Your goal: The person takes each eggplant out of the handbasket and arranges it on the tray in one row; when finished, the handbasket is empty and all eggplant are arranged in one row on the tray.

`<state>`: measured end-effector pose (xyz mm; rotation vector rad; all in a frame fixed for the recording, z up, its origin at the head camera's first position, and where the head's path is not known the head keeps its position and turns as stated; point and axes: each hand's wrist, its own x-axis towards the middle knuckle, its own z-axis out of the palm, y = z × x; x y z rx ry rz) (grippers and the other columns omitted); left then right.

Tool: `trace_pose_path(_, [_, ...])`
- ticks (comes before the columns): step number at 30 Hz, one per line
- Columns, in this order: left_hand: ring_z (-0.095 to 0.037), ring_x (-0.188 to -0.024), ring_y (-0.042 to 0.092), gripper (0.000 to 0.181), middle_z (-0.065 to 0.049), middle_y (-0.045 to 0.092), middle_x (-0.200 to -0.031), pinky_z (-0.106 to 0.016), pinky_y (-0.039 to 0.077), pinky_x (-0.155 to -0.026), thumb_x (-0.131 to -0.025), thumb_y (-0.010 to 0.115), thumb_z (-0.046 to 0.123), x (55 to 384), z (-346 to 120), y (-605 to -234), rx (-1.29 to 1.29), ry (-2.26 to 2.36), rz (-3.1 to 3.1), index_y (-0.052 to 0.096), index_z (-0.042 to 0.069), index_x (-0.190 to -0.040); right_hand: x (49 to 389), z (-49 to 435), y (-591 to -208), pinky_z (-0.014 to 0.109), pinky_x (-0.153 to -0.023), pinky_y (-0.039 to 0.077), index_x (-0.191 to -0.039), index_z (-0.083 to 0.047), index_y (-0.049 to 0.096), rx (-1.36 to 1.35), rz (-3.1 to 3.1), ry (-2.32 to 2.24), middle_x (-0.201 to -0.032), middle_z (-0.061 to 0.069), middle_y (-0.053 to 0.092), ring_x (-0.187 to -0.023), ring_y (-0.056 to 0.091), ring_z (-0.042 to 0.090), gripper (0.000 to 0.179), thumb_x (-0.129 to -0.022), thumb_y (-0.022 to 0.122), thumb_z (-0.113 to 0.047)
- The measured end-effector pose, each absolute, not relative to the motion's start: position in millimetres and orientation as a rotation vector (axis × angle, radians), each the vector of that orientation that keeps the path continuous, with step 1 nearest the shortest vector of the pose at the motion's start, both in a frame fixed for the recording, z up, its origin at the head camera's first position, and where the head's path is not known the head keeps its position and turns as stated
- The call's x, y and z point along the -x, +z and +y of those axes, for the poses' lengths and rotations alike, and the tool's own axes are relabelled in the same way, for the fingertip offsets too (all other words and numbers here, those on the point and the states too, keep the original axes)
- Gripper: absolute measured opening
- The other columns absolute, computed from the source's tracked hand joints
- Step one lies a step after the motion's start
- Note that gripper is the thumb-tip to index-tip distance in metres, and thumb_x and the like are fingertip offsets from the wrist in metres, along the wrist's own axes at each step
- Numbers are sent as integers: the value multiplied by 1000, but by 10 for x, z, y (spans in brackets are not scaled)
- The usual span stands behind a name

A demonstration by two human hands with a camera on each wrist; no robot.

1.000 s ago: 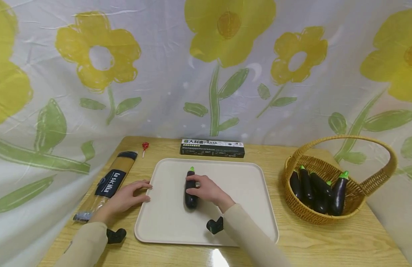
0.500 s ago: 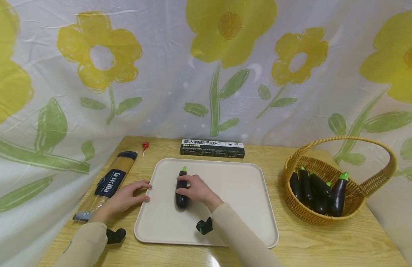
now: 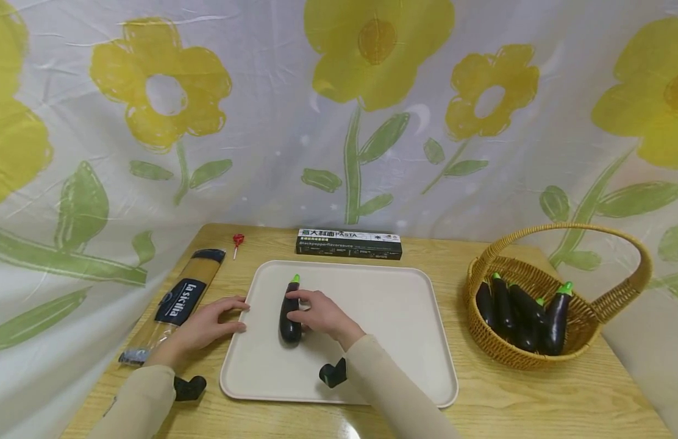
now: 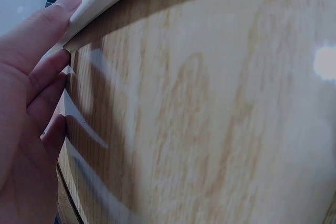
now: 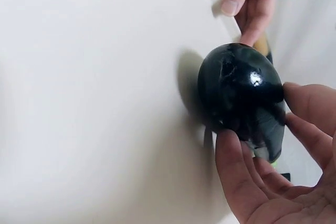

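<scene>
A dark eggplant (image 3: pixel 289 326) with a bright green stem end is over the left half of the cream tray (image 3: pixel 394 366). My right hand (image 3: pixel 321 316) grips it from the right side, thumb and fingers around its body. In the right wrist view the rounded end of the eggplant (image 5: pixel 236 74) faces the camera, with a shadow on the tray beside it. At the tray's left edge, my left hand (image 3: pixel 211 322) rests with its fingertips and thumb touching the rim. The left wrist view shows those fingers (image 4: pixel 50 80) lightly bent along the edge, wrapped around nothing.
A wicker basket (image 3: pixel 481 332) with several eggplants stands on the right of the wooden table (image 3: pixel 580 396). A pasta packet (image 3: pixel 181 302) lies left of the tray, a red lollipop (image 3: pixel 238 239) behind it. A black pasta box (image 3: pixel 347 245) sits behind the tray.
My right hand has moved left across the tray with the eggplant, which now tilts slightly more to the right at its stem end. The left hand has stayed at the tray's edge.
</scene>
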<state>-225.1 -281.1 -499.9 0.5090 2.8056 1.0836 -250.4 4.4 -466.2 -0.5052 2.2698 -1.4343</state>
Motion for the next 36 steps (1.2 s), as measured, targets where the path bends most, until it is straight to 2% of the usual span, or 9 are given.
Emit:
trace_pose_path(8, [-46, -133, 40, 38, -21, 50, -142, -63, 31, -108, -89, 72, 35, 2257, -2817, -5013, -527, 1068, 2820, 65, 13, -119, 2485, 14, -4693, 30, -65, 55, -132, -11, 60, 429, 2216, -1491, -128, 17, 55, -66, 62, 16, 44, -90, 69, -12])
trace_pose_path(15, [-46, -133, 40, 37, -22, 49, -142, -63, 31, -107, -89, 72, 34, 2241, -2819, -4993, -541, 1081, 2817, 65, 13, -119, 2470, 1, -4704, 31, -66, 55, -131, -9, 60, 450, 2195, -1518, -131, 14, 55, -78, 62, 15, 45, -88, 71, -10])
trace_pose_path(20, [-46, -134, 39, 38, -21, 48, -143, -63, 30, -108, -89, 72, 35, 2245, -2817, -4988, -525, 1080, 2811, 65, 14, -120, 2467, -29, -4708, 28, -65, 55, -132, -9, 59, 460, 2203, -1507, -126, 13, 58, -83, 62, 15, 45, -89, 70, -11])
trace_pose_path(29, [-46, -133, 40, 37, -21, 49, -142, -63, 31, -107, -89, 72, 35, 2276, -2831, -5014, -536, 1089, 2802, 65, 15, -119, 2433, -48, -4676, 24, -61, 50, -133, -9, 59, 462, 2242, -1493, -129, 14, 57, -83, 61, 15, 45, -89, 70, -12])
trace_pose_path(36, [-47, -133, 39, 38, -22, 49, -142, -64, 31, -107, -88, 72, 34, 2265, -2824, -5027, -532, 1084, 2809, 65, 14, -120, 2437, -36, -4681, 25, -63, 54, -131, -8, 60, 458, 2234, -1494, -121, 13, 60, -83, 62, 13, 44, -89, 70, -13])
